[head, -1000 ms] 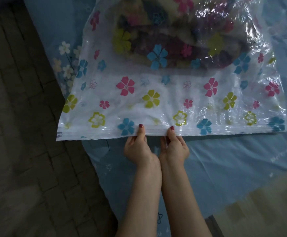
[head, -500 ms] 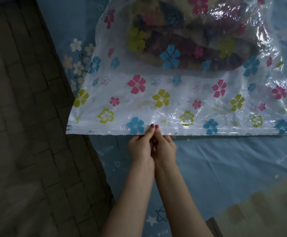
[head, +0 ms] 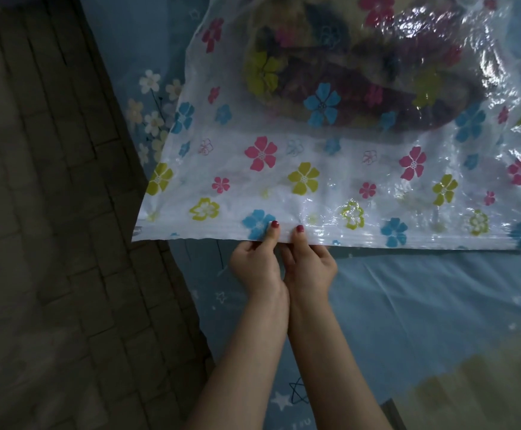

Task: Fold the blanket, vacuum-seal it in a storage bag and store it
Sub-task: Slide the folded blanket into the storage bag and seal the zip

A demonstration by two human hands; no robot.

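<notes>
A clear plastic storage bag [head: 330,181] printed with pink, blue and yellow flowers lies on a blue sheet. The folded dark, multicoloured blanket [head: 346,82] sits inside it toward the far end. The bag's zip strip runs along the near edge. My left hand [head: 257,263] and my right hand [head: 310,265] sit side by side at that strip. Each pinches it, thumb on top and fingers underneath. The thumbs lie a little apart, left of the strip's middle.
The blue sheet [head: 408,305] with small stars covers the surface under the bag. To the left lies dark brick-patterned flooring [head: 51,212]. A lighter wooden strip [head: 485,383] shows at the lower right. The bag's left corner hangs over the sheet's edge.
My hands were apart on the strip a second ago, came together with thumbs touching, and the thumbs have now spread slightly. The view has shifted left.
</notes>
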